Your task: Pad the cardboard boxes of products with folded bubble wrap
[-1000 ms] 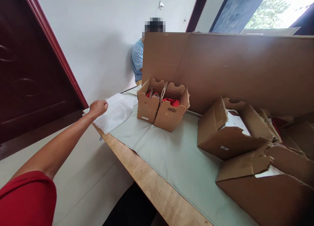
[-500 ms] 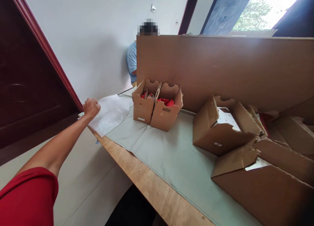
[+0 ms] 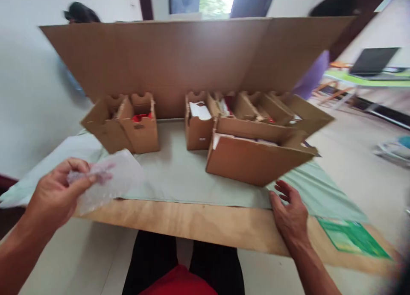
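My left hand (image 3: 59, 192) pinches a sheet of clear bubble wrap (image 3: 113, 182) and holds it over the near left edge of the wooden table (image 3: 192, 220). Resting on the table edge in front of a long open cardboard box (image 3: 256, 158) is my right hand (image 3: 290, 209), fingers spread and holding nothing. Two small open boxes (image 3: 126, 124) with red items inside stand at the back left. Another small open box (image 3: 198, 124) with white paper stands in the middle.
A tall cardboard sheet (image 3: 192, 56) stands upright behind the boxes. A grey-green mat (image 3: 179, 175) covers the tabletop. A green sheet (image 3: 350, 237) lies at the right end. Other people show behind the cardboard at left and right. A laptop (image 3: 373, 62) sits on a far table.
My head turned right to face the table squarely. My left hand pulled the bubble wrap from the far left end toward me. My right hand came into view at the table edge.
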The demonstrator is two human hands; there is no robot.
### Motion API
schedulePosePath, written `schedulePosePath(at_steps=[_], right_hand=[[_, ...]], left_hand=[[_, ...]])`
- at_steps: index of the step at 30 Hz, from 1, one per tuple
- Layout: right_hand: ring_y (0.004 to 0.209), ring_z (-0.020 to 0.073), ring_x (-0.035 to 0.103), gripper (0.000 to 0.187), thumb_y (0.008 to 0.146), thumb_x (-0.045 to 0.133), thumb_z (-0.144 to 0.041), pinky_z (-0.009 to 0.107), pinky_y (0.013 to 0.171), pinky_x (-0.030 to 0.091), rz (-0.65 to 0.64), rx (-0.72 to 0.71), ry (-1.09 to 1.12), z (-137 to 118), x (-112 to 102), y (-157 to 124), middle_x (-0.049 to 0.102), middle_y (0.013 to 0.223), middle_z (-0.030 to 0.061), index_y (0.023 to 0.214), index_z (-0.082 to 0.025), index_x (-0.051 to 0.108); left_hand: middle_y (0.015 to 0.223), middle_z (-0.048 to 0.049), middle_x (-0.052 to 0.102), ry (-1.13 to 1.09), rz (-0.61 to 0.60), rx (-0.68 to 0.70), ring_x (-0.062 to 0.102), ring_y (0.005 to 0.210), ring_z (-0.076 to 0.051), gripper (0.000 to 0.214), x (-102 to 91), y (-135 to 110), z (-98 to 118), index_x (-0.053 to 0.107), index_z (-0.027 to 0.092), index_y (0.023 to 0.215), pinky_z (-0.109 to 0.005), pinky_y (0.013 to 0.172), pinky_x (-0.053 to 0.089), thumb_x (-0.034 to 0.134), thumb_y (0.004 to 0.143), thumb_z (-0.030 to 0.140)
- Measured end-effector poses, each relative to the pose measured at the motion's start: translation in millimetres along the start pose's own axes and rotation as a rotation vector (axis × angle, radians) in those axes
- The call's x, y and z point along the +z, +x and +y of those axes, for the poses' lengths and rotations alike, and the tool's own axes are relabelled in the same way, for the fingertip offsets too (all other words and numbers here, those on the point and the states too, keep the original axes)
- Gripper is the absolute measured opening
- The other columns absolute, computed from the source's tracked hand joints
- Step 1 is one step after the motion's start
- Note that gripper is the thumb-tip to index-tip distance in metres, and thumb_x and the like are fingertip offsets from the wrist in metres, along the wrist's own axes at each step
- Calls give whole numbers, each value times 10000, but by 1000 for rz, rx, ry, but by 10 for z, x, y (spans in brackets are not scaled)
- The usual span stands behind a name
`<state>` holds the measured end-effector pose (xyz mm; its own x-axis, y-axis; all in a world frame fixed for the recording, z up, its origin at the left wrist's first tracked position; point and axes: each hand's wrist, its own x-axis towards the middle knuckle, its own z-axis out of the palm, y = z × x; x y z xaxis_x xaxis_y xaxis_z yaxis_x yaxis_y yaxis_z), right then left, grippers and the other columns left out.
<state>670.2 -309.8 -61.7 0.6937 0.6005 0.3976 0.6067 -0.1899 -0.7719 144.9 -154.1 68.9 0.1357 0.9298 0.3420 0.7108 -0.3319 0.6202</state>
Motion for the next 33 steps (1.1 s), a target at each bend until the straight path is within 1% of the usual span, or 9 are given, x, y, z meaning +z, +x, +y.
schedulePosePath(at_steps=[4, 9, 11, 13, 17, 20, 24, 29, 33], right_hand=[[981, 293, 722, 353, 928, 646, -462, 498, 893, 566, -3, 6, 188, -270, -121, -546, 758, 1119, 131, 1186, -224, 678], [1356, 324, 578, 774, 848, 736, -682, 484, 1052, 529, -642, 138, 862, -756, -69, -1022, 586, 1499, 137, 1486, -299, 525], [1292, 343, 626, 939, 747, 777, -763, 506, 1044, 537, -779, 245, 1081, -875, -13, -1014, 621, 1451, 141, 1508, -287, 503], [1066, 319, 721, 848, 697, 829, -736, 470, 922, 595, -784, 342, 1111, -924, 37, -920, 735, 1224, 129, 1359, -243, 632], [824, 231, 704, 400, 774, 821, -548, 356, 750, 594, -514, 326, 795, -843, 94, -610, 761, 930, 63, 974, -213, 736], [761, 208, 669, 338, 832, 735, -425, 348, 707, 567, -390, 165, 491, -697, 94, -435, 738, 882, 43, 1088, -206, 709], [803, 211, 670, 343, 898, 657, -331, 382, 772, 567, -171, -53, 156, -529, -38, -445, 735, 977, 53, 1224, -226, 661], [1142, 292, 668, 291, 954, 664, -326, 476, 967, 546, -413, -362, 50, -476, -82, -599, 726, 1238, 98, 1231, -241, 681], [1089, 322, 679, 202, 1002, 562, -230, 498, 885, 531, -522, -479, -131, -442, 156, -626, 747, 1227, 115, 1077, -206, 748]], left_hand=[[986, 63, 798, -492, -417, -128, 771, 757, -301, 371, 338, -250, 628, 591, 571, 1232, -424, 566, 609, 638, 869, 513], [952, -14, 793, -526, -574, -105, 758, 719, -274, 583, 531, -301, 1280, 554, 461, 1405, -372, 562, 603, 688, 838, 486], [953, -23, 790, -504, -583, -52, 766, 763, -269, 650, 676, -226, 1355, 549, 400, 1448, -363, 623, 621, 704, 824, 491], [941, -23, 791, -479, -580, 2, 761, 793, -257, 666, 856, -108, 1334, 557, 363, 1456, -350, 667, 618, 720, 824, 496], [771, -23, 758, -426, -588, -9, 732, 764, -234, 640, 1255, 138, 1161, 600, 253, 1399, -353, 719, 589, 731, 820, 492], [684, -12, 690, -277, -622, -57, 682, 687, -218, 634, 1515, 211, 974, 603, 167, 1355, -350, 667, 551, 665, 825, 509], [1063, -103, 726, 76, -430, 99, 691, 884, -252, 671, 1636, 103, 686, 538, 182, 1421, -398, 779, 562, 588, 870, 561], [1346, -124, 653, 153, -410, 549, 594, 1265, -330, 402, 1637, -141, 445, 646, 254, 1271, -490, 1064, 496, 570, 945, 475], [1259, -127, 693, 150, -483, 600, 626, 1185, -326, 294, 1777, -245, 371, 693, 239, 1165, -500, 1028, 504, 556, 960, 398]])
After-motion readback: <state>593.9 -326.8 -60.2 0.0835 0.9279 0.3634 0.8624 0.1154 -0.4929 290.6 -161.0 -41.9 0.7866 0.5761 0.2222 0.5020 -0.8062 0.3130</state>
